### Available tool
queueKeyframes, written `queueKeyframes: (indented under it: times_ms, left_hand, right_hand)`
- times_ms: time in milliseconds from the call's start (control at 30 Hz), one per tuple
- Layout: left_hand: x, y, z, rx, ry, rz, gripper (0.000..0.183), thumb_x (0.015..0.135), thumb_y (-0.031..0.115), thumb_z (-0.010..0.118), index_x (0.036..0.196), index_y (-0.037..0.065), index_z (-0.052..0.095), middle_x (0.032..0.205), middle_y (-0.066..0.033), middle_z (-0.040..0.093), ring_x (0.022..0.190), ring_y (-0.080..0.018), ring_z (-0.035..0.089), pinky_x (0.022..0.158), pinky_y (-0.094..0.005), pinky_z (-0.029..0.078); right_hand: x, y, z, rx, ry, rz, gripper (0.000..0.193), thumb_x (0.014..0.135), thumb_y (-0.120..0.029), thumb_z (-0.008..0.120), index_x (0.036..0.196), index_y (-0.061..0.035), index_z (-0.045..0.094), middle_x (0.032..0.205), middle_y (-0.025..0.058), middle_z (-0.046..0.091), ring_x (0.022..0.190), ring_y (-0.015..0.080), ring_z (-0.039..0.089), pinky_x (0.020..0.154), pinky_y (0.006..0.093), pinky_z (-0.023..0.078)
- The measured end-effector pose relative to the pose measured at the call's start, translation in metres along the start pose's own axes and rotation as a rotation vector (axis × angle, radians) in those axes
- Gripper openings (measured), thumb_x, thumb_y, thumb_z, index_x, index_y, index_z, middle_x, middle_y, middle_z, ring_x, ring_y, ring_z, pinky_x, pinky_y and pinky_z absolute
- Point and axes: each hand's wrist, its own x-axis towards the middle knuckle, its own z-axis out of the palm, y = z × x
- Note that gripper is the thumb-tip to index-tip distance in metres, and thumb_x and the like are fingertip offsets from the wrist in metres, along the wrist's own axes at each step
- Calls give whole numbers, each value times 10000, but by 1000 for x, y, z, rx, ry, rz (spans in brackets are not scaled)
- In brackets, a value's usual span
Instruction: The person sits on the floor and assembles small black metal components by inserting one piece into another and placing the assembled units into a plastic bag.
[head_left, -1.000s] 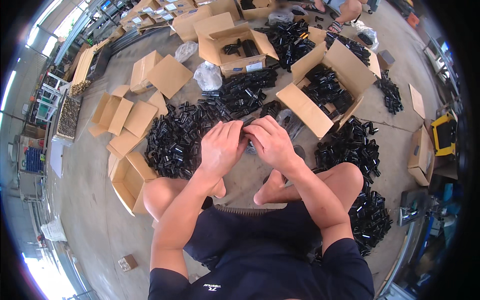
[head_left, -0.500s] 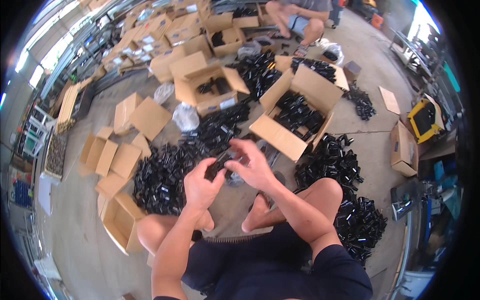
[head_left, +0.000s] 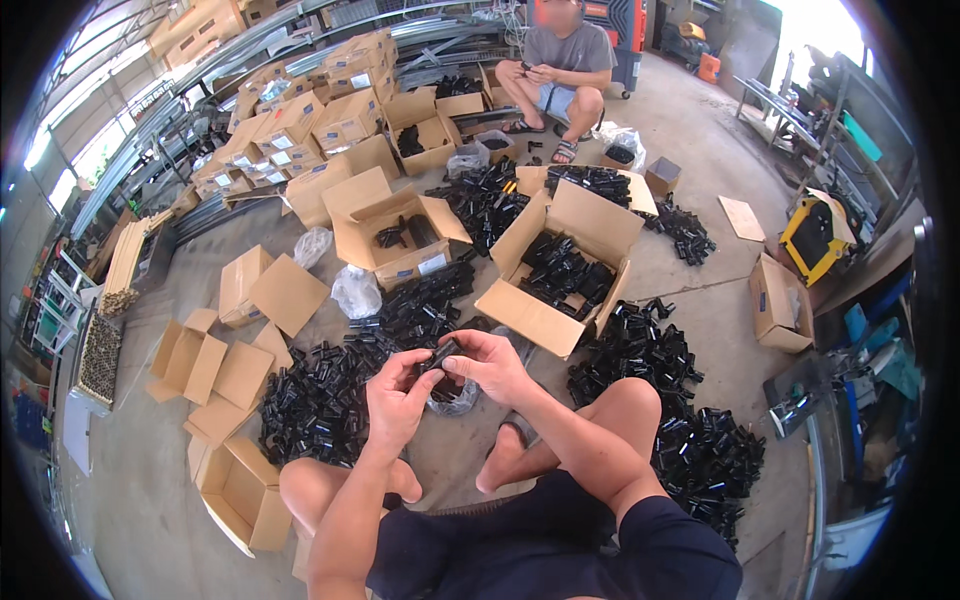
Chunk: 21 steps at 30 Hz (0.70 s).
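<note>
My left hand (head_left: 397,408) and my right hand (head_left: 490,367) meet in front of me, fingers closed on one small black tube-like fitting (head_left: 441,354). It is held between both thumbs and fingertips; its exact kind is too small to tell. Just below the hands a clear plastic bag (head_left: 458,402) lies on the floor, partly hidden by them, with small pieces inside. A heap of similar black fittings (head_left: 318,398) spreads to my left, and another black heap (head_left: 712,462) lies past my knee on the right.
An open cardboard box (head_left: 530,318) of black fittings stands ahead, beside another open box (head_left: 400,268). Flattened and empty cartons (head_left: 240,490) lie at left. A co-worker (head_left: 570,60) sits at the back, hands together on a dark object. A yellow-framed item (head_left: 812,240) stands at right.
My view has tilted up, bringing more of the co-worker into sight. My right hand has come closer to my left, and both now grip the black fitting, which shows more clearly.
</note>
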Motion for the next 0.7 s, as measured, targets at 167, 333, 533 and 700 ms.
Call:
queueKeyframes:
  times_ms: [167, 333, 533, 700]
  left_hand:
    - [-1, 4, 8, 79, 2, 61, 229, 889, -5, 750, 1102, -35, 670, 994, -58, 716, 865, -85, 658, 761, -236, 538]
    - [3, 1, 4, 76, -60, -7, 227, 873, -57, 743, 1086, -35, 666, 1045, -76, 708, 941, -109, 670, 839, -257, 547]
    - [27, 32, 11, 134, 52, -53, 185, 885, -24, 736, 1059, -36, 674, 951, -78, 732, 847, -112, 667, 801, -265, 550]
    - [55, 31, -30, -147, 120, -48, 98, 945, 3, 667, 1039, -8, 641, 965, -171, 735, 850, -234, 732, 770, -354, 611]
  right_hand:
    - [-13, -17, 4, -54, 51, -34, 340, 919, -144, 756, 1208, 2, 651, 968, 6, 695, 766, 53, 613, 660, 221, 513]
    - [-16, -22, 4, -123, 93, -29, 347, 919, -132, 753, 1219, 7, 648, 954, 4, 687, 759, 50, 603, 641, 219, 500]
    - [0, -54, -7, -96, 27, -78, 319, 995, -181, 652, 1244, 16, 624, 902, 3, 665, 746, 60, 587, 625, 229, 502]
    - [31, -1, -58, -391, 290, 95, 304, 988, -273, 657, 1069, 15, 712, 835, 25, 688, 720, 76, 599, 626, 262, 515]
